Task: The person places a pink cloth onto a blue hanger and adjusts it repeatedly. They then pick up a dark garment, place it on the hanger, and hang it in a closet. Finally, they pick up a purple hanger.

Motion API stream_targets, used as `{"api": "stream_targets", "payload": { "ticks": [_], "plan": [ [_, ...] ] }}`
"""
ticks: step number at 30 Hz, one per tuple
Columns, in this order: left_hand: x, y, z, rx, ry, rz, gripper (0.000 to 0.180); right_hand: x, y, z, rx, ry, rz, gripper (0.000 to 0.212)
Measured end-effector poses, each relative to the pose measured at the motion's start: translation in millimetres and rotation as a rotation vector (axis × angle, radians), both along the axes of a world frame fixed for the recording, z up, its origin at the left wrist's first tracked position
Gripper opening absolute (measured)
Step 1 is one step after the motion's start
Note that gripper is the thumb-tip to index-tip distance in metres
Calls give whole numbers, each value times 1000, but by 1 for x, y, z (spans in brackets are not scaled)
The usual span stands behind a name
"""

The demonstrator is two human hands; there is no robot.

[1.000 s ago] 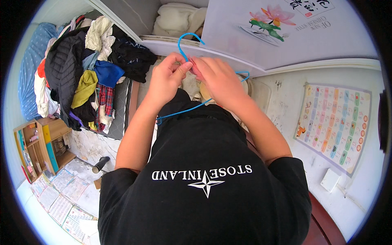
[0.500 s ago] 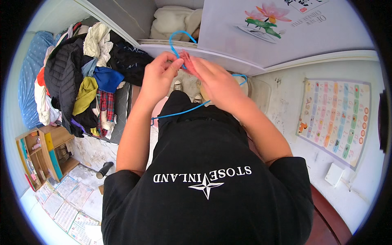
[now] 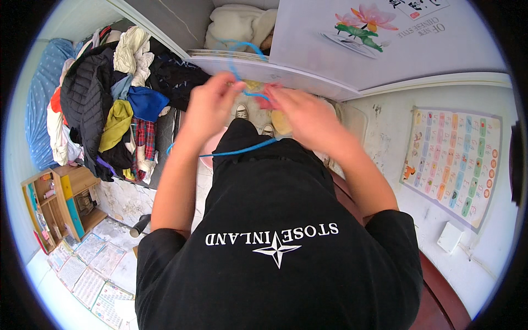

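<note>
A blue clothes hanger (image 3: 242, 149) is held up in front of my body, its hook pointing away toward the cabinet. My left hand (image 3: 209, 104) pinches it by the neck, fingers closed and somewhat blurred. Around the hanger's right shoulder, a small pinkish-red cloth (image 3: 269, 91) shows beneath the fingers of my right hand (image 3: 311, 116), which is closed on it. The hanger's lower bar crosses above my lap. Its right end is hidden by my right hand and forearm.
Left, a heap of clothes (image 3: 110, 104) lies on a dark bed-like surface. Ahead stands a cabinet with a flower-printed sliding door (image 3: 341, 49) and a white fluffy bundle (image 3: 239, 26) inside. A small wooden shelf (image 3: 69, 201) sits lower left; a wall chart (image 3: 454, 162) hangs at right.
My right hand has slid a little to the right along the hanger with the pinkish-red cloth, baring some of its shoulder. The hanger's lower bar has shifted left.
</note>
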State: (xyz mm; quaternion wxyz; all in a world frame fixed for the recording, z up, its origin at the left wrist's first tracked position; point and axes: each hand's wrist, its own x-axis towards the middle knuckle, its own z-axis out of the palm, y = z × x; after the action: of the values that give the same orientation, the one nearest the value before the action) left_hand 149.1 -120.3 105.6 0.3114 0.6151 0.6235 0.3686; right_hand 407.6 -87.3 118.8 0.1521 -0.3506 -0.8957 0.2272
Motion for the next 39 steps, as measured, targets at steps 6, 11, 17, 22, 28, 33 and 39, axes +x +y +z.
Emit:
{"api": "stream_targets", "payload": {
  "ticks": [6, 11, 17, 22, 28, 33, 39],
  "plan": [
    [21, 8, 12, -8, -74, -12, 19, -34, -5, -4, 119, 180, -71, 52],
    [11, 5, -2, 24, 2, 63, 17, -9, 1, -4, 107, -26, -71, 47],
    [41, 11, 4, 63, -28, 55, 17, -30, 3, 12, 5, 179, -57, 51],
    [7, 8, -12, 33, -189, 202, 17, 21, 3, 20, 0, -5, 7, 51],
    [-23, -8, -3, 50, -146, 263, 18, 64, 3, 36, -185, -259, -70, 50],
    [-4, -2, -4, 18, -122, 138, 14, 50, 4, 20, 88, -196, -46, 43],
    [48, 9, 1, -78, -380, 29, 17, -15, -1, 16, 111, 230, -86, 43]
  ]
}}
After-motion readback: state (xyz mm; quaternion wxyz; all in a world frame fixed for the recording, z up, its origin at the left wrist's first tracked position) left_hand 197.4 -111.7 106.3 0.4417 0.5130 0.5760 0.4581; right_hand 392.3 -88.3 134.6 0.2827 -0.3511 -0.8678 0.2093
